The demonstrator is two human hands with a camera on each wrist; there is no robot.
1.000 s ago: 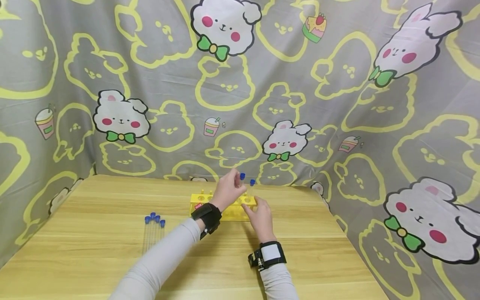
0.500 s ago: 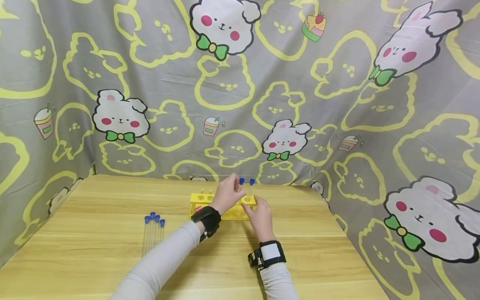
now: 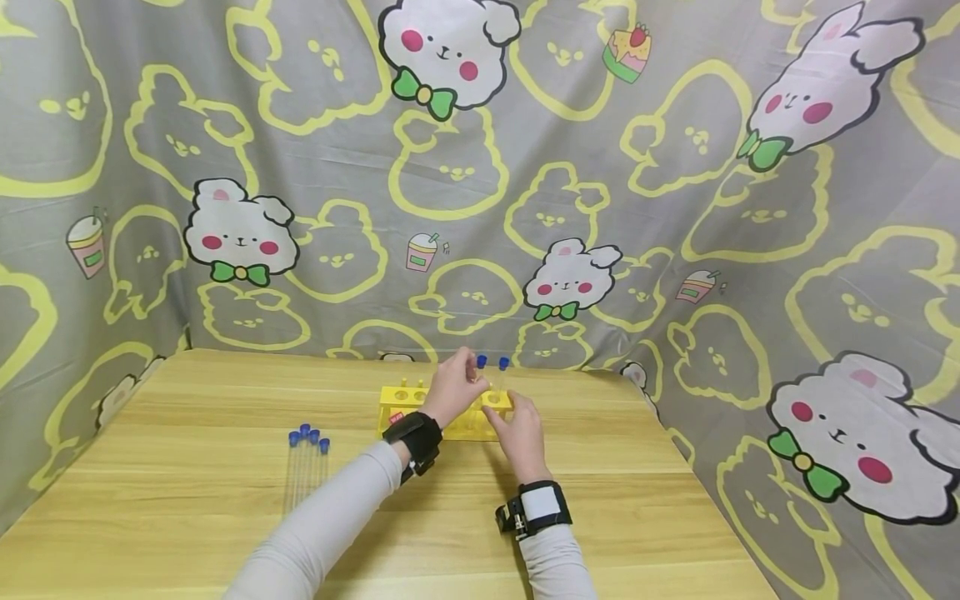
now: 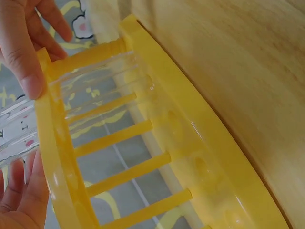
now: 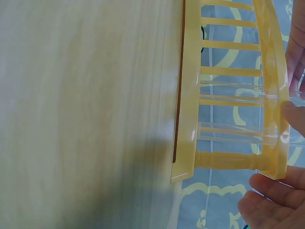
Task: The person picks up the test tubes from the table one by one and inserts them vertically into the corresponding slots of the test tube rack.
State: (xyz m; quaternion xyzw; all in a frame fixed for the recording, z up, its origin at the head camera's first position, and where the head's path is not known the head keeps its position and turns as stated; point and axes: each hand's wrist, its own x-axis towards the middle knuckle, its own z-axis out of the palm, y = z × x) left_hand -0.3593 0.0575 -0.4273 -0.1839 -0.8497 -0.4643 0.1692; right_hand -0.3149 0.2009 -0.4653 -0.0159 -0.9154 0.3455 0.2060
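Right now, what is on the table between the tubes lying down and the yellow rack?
Nothing: bare wooden table lies between the loose blue-capped tubes and the yellow test tube rack, as the head view shows.

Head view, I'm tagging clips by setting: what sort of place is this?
Probably a makeshift tabletop recording corner, not a real lab: a cartoon bunny cloth backdrop hangs round a wooden table holding a yellow test-tube rack and loose blue-capped tubes.
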